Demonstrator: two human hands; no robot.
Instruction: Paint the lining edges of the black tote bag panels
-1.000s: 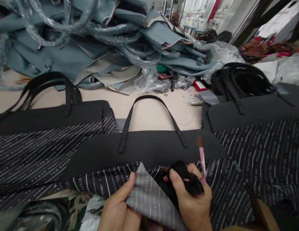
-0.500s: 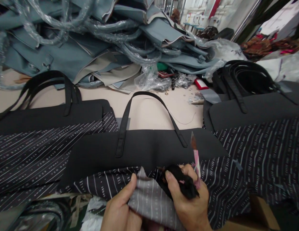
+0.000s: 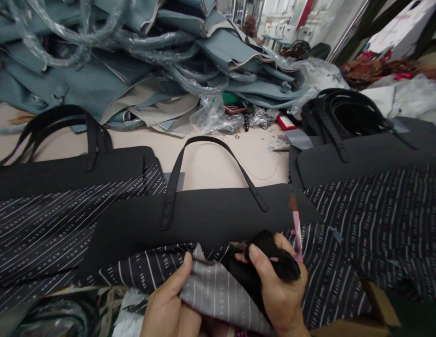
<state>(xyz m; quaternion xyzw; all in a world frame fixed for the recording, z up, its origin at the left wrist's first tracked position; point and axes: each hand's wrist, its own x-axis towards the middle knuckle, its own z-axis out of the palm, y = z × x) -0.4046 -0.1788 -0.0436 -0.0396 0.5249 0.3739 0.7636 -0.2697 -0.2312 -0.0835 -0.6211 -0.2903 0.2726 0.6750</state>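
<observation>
A black tote bag [image 3: 210, 213] with a looped handle [image 3: 207, 142] lies in front of me, its striped lining [image 3: 218, 292] turned out at the near edge. My left hand [image 3: 168, 304] pinches the grey underside of that lining with thumb and fingers. My right hand [image 3: 277, 290] is closed on a wad of black fabric [image 3: 274, 260] and a pink-handled cutter [image 3: 295, 224] whose blade points up.
More black bags with striped lining lie at the left [image 3: 70, 173] and right [image 3: 372, 159]. A heap of blue-grey bags [image 3: 133, 61] in plastic wrap fills the back. Small hardware and a red box [image 3: 284, 122] lie on the beige table [image 3: 210, 159].
The view has shifted slightly; both hands keep their grips, and the cutter blade has tilted a little to the right. The lining fold has flattened somewhat.
</observation>
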